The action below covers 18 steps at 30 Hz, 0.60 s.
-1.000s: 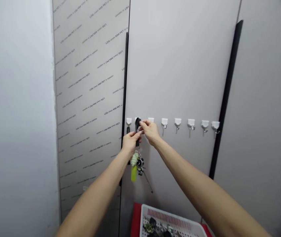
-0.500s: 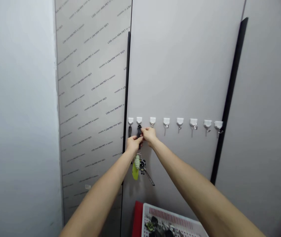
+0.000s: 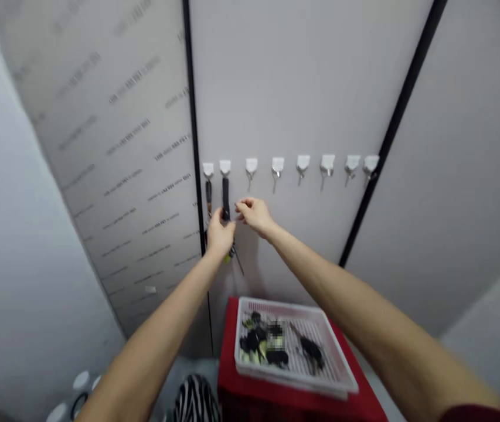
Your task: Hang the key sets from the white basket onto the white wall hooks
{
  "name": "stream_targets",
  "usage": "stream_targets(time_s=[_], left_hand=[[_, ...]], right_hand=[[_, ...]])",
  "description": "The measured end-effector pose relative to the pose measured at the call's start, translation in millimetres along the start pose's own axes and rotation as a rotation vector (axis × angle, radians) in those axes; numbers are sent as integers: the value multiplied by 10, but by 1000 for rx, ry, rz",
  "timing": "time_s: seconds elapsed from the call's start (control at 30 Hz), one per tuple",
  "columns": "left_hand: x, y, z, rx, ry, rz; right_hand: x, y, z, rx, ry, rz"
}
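Observation:
A row of several white stick-on hooks runs across a grey cabinet door. A black strap with a bunch of keys and charms hangs from the second hook from the left. My left hand is curled around the strap's lower part, covering most of the charms. My right hand is just to the right of the strap, fingers loosely bent and pinched near it. Another dark strap hangs from the leftmost hook.
A white plastic basket with several dark key bunches sits on a red surface below the hooks. Black vertical strips separate the door panels. A film-covered panel is at the left. Something zebra-striped shows at the bottom.
The strap now hangs straight from the second hook. Both hands have slid down from the hook, and my view has tilted down, showing more of the basket.

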<state>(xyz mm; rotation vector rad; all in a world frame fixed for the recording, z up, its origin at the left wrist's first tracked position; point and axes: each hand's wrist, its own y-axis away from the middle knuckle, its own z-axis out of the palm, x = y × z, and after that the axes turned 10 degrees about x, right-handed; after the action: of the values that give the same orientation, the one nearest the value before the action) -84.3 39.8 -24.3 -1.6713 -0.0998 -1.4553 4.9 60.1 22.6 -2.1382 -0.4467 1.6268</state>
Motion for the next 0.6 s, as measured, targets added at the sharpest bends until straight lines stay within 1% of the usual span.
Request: stream_targets(time_s=[0.07, 0.1, 0.13, 0.17, 0.2, 0.27, 0.33, 0.4, 0.43, 0.5, 0.6], left_hand=[[-113, 244, -87, 15, -51, 71], [-181, 391, -125, -13, -76, 94], [-255, 555, -155, -69, -108, 99], [-331, 731, -179, -152, -149, 90], [-408, 913, -193, -261, -197, 72], [-557, 1257, -192, -529, -310, 46], [-681, 1517, -160, -784, -432, 59], [-761, 1662, -120, -954, -572, 114], [-782, 1694, -104, -1004, -644, 155], [-793, 1704, -86, -1054, -779, 229], [-775, 1663, -83, -1110, -892, 277]], right_hand=[[234, 247, -204, -118, 45, -25], [376, 388, -323, -177, 77, -16], [531, 539, -449, -240, 119, 3], [693, 698, -578, -299, 173, 33], [856, 860, -705, -356, 237, 63], [1165, 1172, -935, -452, 403, 111], [1410, 1438, -1107, -511, 627, 114], [1561, 1639, -1205, -540, 813, 61], [1602, 1714, -1227, -555, 867, 27], [1638, 1810, -1223, -588, 898, -32], [1653, 1841, -1131, -587, 886, -47]])
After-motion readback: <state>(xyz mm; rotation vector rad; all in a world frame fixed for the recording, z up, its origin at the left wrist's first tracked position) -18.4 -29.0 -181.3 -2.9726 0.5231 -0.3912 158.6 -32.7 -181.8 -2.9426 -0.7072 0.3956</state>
